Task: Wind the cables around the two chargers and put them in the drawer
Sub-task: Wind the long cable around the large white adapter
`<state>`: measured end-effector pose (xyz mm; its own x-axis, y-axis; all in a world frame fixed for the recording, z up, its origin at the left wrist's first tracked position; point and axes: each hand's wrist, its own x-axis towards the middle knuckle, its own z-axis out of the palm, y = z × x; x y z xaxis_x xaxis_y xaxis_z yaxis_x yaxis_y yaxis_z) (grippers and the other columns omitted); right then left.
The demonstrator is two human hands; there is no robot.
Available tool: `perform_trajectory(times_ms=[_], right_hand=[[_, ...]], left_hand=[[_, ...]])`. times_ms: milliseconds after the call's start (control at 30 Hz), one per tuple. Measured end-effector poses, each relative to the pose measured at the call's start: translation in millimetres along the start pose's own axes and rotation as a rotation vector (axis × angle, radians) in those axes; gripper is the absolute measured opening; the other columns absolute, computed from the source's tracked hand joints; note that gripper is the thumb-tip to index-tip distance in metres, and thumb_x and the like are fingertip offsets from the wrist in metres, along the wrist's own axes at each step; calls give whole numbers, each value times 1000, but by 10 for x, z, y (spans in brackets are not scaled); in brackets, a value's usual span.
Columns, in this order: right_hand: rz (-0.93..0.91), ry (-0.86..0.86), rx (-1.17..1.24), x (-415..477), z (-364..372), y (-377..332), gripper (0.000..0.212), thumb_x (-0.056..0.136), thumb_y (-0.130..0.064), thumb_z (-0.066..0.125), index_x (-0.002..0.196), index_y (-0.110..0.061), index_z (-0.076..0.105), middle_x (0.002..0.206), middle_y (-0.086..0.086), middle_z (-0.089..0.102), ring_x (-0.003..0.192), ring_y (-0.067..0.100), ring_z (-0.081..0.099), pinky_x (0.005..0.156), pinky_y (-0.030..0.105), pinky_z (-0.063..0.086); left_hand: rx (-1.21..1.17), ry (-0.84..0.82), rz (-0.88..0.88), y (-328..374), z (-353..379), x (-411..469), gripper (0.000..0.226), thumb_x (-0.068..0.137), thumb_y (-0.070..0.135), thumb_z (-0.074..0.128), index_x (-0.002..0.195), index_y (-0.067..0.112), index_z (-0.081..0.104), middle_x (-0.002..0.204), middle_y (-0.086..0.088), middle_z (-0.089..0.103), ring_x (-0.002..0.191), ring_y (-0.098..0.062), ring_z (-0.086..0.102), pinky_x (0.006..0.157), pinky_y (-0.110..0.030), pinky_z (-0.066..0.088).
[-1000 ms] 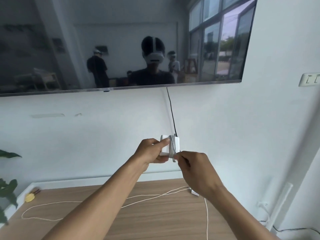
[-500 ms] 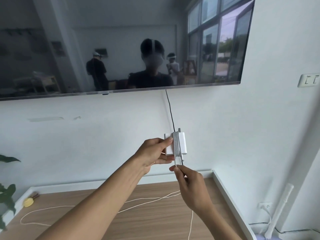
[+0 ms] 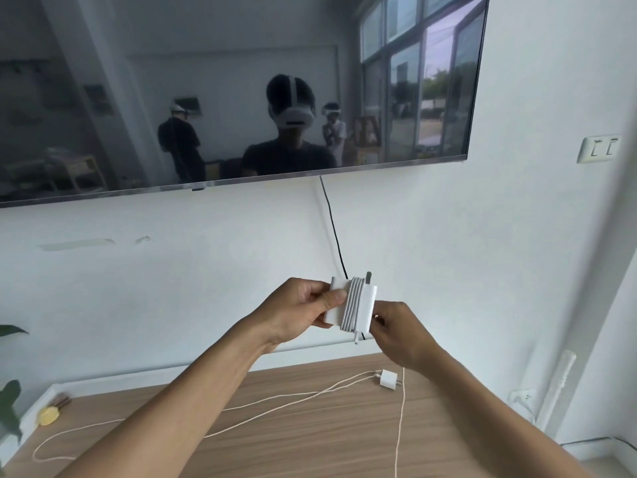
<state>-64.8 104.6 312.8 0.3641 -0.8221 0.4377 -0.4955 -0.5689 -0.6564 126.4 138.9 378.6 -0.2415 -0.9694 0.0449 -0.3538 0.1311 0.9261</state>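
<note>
White cable (image 3: 351, 307) wraps the charger (image 3: 368, 300), held above the worktop (image 3: 310, 443): left hand (image 3: 296, 312) grips its left side, right hand (image 3: 401, 336) pinches the cable at its lower right. Lay each turn snug, tension steady. Unwound, the small charger (image 3: 388, 378) lies on the worktop.

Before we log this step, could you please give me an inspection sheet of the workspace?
Surface: wooden tabletop, below the hands.
Job's things: large charger held up, charger cable wound round it; small charger lying on the tabletop; drawer not seen.
Clutter: yellow object at left edge.
Grippers: left hand grips large charger; right hand pinches charger cable.
Cables: loose cable trails across tabletop; black cable hangs below television.
Surroundings: white wall, wall switch, plant leaves.
</note>
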Motion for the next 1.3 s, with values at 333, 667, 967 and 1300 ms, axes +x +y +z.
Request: perform_trajectory(times_ms=[333,667,967,1300], right_hand=[[5,-80,-149,304,-442,-134,19,93,-23,57,85,-21,74,82,-8,73,71,11,58,66,18,44],[16,-59,-314,339,-290,-476,25,93,-20,48,82,-26,70,56,-16,51,51,6,45,55,27,37],[-41,148,-240,385,-45,-595,26,96,-24,46,78,-13,61,50,-5,40,52,24,37,52,37,40],[-23,246,-16,239,325,-605,23,97,-21,47,99,-21,69,44,-10,41,45,12,36,51,28,32]], left_hand=[[571,-56,104,-169,-178,-24,30,88,50,62,104,29,74,74,-12,65,57,-11,39,60,-29,32],[593,191,-29,-265,-223,138,31,84,49,67,91,19,69,64,11,58,59,-8,52,55,-26,35],[124,367,-147,-148,-358,442,37,81,47,71,88,10,68,87,-10,73,64,-21,71,83,-41,59],[-276,426,-209,90,-448,489,48,86,43,69,99,-3,69,86,-16,70,65,-26,69,66,-30,62]])
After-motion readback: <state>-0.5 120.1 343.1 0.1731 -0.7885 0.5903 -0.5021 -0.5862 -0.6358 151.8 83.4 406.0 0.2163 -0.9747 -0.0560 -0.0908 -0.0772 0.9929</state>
